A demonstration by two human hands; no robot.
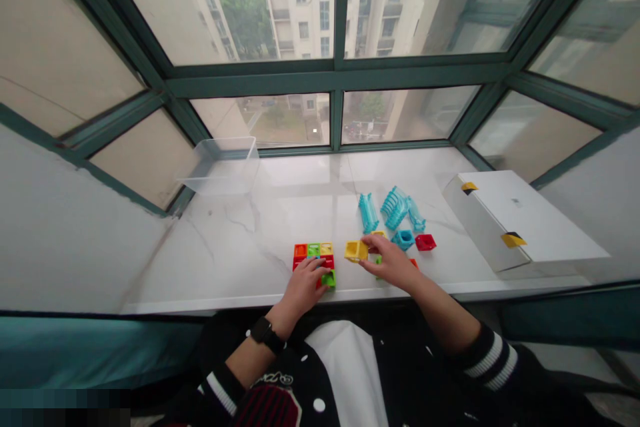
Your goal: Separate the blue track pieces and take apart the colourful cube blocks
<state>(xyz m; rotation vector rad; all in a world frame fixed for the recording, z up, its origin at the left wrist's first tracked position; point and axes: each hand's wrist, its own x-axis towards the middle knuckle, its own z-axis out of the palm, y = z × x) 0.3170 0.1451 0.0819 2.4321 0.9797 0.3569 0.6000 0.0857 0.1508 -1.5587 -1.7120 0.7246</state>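
Note:
My right hand (391, 263) pinches a hollow yellow block (356, 251) between thumb and fingertips, just above the sill. To its left, my left hand (304, 285) grips a flat cluster of joined blocks (313, 250). Orange, green, yellow and red cubes show in that cluster, and my palm and fingers hide part of it. The thumb lies by a green block (329, 278) at the near right corner. Partly covered by my right hand are more loose blocks, among them an orange one and a green one.
Translucent blue track-like pieces (369, 213) lie beyond my right hand, with a blue block (403, 239) and a red block (425, 242) nearer. A clear plastic bin (220, 185) stands at the back left of the white sill (170, 267). A white box (540, 213) is at right.

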